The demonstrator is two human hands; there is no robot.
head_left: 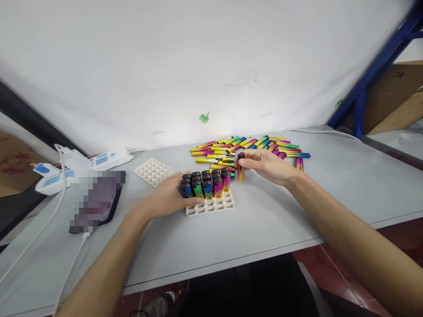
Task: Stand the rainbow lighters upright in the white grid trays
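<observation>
A white tray (pixel 228 203) with rows of holes sits on the table, and upright lighters (pixel 207 190) with black tops fill its back rows. Its front holes hold none. My left hand (pixel 168 196) is closed around the left side of this group, thumb across the front and fingers partly hidden behind. Just right of the tray, my right hand (pixel 264 164) pinches a red-and-yellow lighter (pixel 241 169), held upright with its black top up. Behind the tray and my right hand lies a loose pile of shiny multicoloured lighters (pixel 220 149).
A second white holed tray (pixel 153 172) lies left of the filled one. Farther left are a phone (pixel 112 200) on a charging cable and white power strips (pixel 109 158). A white wall stands behind the table (pixel 264 229); cardboard boxes (pixel 393 94) are at right.
</observation>
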